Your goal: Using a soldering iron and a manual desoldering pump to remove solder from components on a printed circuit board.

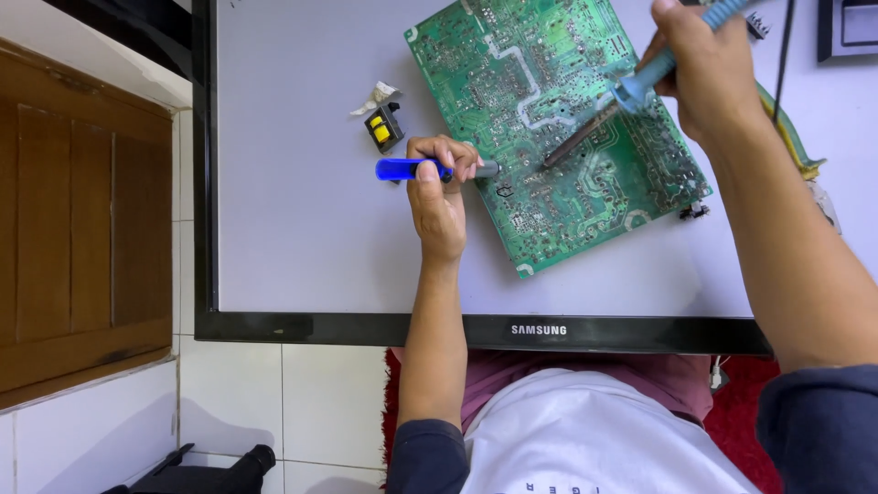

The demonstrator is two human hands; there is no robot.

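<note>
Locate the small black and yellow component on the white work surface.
In the head view, the small black and yellow component lies left of the green circuit board, just above the left hand and its blue tool, beside a scrap of paper.

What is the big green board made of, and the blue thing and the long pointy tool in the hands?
The green board looks like hard, rigid sheet with a glossy green coat and pale shiny metal tracks. The blue tool in the left hand looks like smooth see-through plastic with a grey tip, maybe metal. The pointy tool in the right hand has a dull dark metal rod and a light blue handle, probably plastic.
</note>
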